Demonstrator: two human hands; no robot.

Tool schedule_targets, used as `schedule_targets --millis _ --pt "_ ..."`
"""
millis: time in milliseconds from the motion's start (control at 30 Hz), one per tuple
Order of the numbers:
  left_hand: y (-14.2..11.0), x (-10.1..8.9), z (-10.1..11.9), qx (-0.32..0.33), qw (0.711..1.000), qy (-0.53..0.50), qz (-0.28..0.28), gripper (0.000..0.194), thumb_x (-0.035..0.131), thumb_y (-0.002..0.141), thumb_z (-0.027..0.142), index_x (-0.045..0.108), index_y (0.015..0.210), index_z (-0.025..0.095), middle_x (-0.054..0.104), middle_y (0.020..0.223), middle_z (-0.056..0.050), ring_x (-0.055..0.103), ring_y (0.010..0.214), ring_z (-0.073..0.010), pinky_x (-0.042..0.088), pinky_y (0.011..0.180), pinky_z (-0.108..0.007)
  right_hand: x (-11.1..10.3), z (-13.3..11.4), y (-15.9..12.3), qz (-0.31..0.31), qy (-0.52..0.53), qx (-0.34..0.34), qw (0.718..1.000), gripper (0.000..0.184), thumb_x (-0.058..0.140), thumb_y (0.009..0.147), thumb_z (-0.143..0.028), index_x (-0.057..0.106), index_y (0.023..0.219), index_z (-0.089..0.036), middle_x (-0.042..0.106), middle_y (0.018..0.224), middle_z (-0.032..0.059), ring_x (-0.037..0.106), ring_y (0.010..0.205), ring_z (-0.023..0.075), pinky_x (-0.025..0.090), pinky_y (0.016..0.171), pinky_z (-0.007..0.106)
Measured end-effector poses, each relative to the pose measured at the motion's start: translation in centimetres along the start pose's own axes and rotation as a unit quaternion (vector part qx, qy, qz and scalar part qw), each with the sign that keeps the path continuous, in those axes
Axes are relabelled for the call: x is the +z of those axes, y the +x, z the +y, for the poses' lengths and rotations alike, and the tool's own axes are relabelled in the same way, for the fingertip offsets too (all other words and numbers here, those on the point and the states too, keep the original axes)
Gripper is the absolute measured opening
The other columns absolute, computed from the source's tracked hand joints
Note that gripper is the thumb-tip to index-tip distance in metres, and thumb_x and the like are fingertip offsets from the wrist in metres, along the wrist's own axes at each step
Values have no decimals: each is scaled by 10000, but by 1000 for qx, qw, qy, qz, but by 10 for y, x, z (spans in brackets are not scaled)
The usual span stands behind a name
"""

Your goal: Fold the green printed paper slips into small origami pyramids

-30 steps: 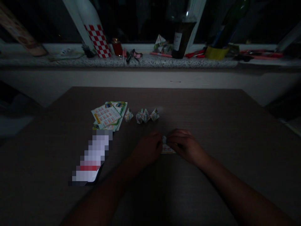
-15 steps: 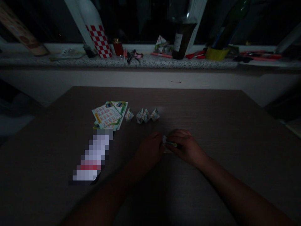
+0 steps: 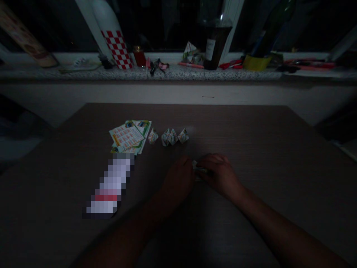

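The scene is dim. My left hand [image 3: 178, 178] and my right hand [image 3: 219, 173] meet at the middle of a dark wooden table [image 3: 251, 141], both closed on a small printed piece of paper [image 3: 198, 171] pressed against the tabletop. Only a sliver of the paper shows between my fingers. Just beyond my hands stands a row of several small folded paper shapes [image 3: 169, 136]. A fanned stack of printed paper sheets [image 3: 128, 136] lies to their left.
A blurred-out flat object [image 3: 110, 186] lies on the table's left side. Behind the table runs a speckled windowsill [image 3: 167, 73] with a red-and-white checkered container [image 3: 117, 46], a dark bottle [image 3: 213, 46], a yellow tape roll [image 3: 256, 62], pens and other clutter.
The paper between my hands has been pressed lower and smaller; less of it shows now. My hands have drawn slightly closer together over it.
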State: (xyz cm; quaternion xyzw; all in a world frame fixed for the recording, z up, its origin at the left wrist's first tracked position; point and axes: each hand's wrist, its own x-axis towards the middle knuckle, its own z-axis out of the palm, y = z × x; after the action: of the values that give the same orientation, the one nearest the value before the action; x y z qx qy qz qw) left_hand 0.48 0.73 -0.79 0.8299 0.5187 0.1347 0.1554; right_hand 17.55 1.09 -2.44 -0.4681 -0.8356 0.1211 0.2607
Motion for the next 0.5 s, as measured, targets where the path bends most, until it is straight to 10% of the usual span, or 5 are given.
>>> schedule_targets --millis 500 --pt "-1 3 -3 -3 1000 -3 28 72 494 845 157 563 863 147 545 940 -82 555 866 -196 490 798 -331 -13 21 -4 -14 93 -43 995 333 640 778 -108 685 1074 -253 715 1026 61 651 964 215 497 864 374"
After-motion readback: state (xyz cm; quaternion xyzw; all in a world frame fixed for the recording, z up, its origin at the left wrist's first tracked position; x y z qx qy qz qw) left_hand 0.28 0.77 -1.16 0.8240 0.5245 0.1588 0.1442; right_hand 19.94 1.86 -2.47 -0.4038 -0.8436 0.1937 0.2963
